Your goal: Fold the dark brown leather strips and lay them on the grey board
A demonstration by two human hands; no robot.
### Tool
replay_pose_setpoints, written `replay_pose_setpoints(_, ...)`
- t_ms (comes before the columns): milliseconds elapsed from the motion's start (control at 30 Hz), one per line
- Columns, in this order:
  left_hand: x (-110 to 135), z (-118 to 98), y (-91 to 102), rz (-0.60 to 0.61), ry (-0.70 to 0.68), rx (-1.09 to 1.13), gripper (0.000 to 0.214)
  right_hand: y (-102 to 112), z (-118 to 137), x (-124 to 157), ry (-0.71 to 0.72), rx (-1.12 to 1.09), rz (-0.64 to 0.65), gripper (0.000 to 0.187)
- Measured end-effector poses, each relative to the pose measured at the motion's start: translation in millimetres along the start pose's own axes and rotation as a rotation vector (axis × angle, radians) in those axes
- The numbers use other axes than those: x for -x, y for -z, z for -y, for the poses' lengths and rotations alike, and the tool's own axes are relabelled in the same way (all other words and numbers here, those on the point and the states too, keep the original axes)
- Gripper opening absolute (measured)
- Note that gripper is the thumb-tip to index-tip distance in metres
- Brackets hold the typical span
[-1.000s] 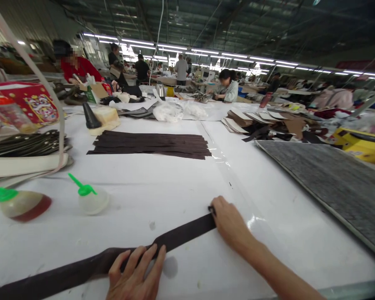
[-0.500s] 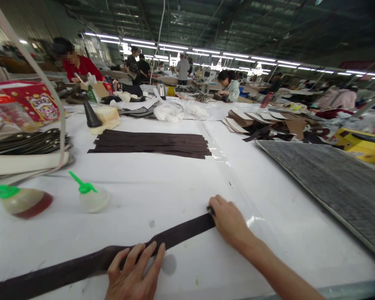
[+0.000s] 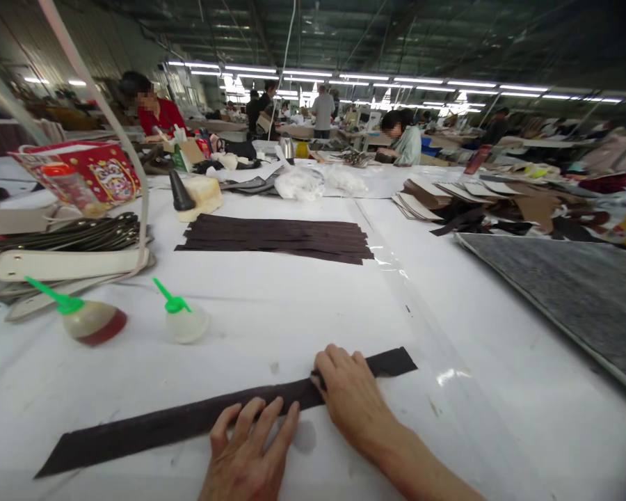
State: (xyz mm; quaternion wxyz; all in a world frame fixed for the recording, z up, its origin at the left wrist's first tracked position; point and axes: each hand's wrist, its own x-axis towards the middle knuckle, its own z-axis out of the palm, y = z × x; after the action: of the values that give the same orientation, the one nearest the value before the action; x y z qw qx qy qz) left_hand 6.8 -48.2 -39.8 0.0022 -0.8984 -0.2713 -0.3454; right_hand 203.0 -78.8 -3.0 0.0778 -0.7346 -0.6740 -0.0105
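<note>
A long dark brown strip (image 3: 151, 419) lies slantwise on the white table, looking like leather or a similar sheet material. My left hand (image 3: 253, 445) rests with spread fingertips on the middle of the strip, pressing it flat. Just to the right, my right hand (image 3: 349, 390) is closed over the strip with its fingers curled down. Something small and dark shows at its fingertips, but I cannot make out what it is. The strip's right end pokes out beyond that hand. Farther back lies a row of similar dark strips (image 3: 276, 236), side by side.
Two squeeze bottles with green spouts, one with reddish liquid (image 3: 97, 323) and one whitish (image 3: 186, 323), stand at left. A grey board (image 3: 558, 292) lies at right. Behind are stacked pieces (image 3: 428, 198), a black cone (image 3: 180, 191) and plastic bags (image 3: 300, 184). Other people work farther off.
My right hand has moved from the strip's right end inward, close to my left hand, uncovering that end. The strip lies straighter, its left end in view. The whole view has shifted leftward.
</note>
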Motion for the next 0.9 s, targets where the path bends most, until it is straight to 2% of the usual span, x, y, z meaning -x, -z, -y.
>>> replay_pose_setpoints(133, 1.8, -0.2, -1.5, 0.008, 0.033, 0.058, 0.029, 10.3, -94.4, 23.1, -0.199, 0.105, -0.02, 0.008)
replay_pose_setpoints(200, 2.2, 0.6, 0.3, -0.004, 0.046, 0.073, 0.028, 19.6, -125.3, 31.7, -0.283, 0.173, -0.012, 0.011)
replay_pose_setpoints(300, -5.3, -0.4, 8.1, -0.022, 0.026, 0.098, 0.023, 26.6, -131.5, 37.5, -0.248, 0.185, 0.05, 0.011)
replay_pose_setpoints(433, -40.1, -13.9, 11.2, 0.018, -0.088, 0.098, 0.037, 29.1, -107.9, 37.0, -0.134, 0.188, 0.099, 0.013)
replay_pose_setpoints(533, -69.0, -26.7, -6.8, 0.155, -0.155, 0.033, 0.045, 32.8, -100.1, 36.6, -0.131, 0.204, 0.093, 0.011)
replay_pose_setpoints(633, -79.0, -29.3, -31.3, 0.258, -0.197, -0.025, 0.039, 35.7, -105.7, 40.8, -0.17, 0.205, 0.085, 0.012)
replay_pose_setpoints(700, -74.4, -24.2, -40.8, 0.274, -0.221, -0.053, 0.037, 35.2, -118.4, 48.8, -0.203, 0.205, 0.07, 0.012)
replay_pose_setpoints(767, -65.5, -16.1, -42.4, 0.253, -0.243, -0.067, 0.037, 33.0, -141.0, 64.5, -0.233, 0.22, 0.043, 0.013)
replay_pose_setpoints(900, -50.2, -3.3, -33.0, 0.152, -0.306, -0.079, 0.038, 36.2, -210.4, 118.4, -0.359, 0.324, -0.006, 0.014)
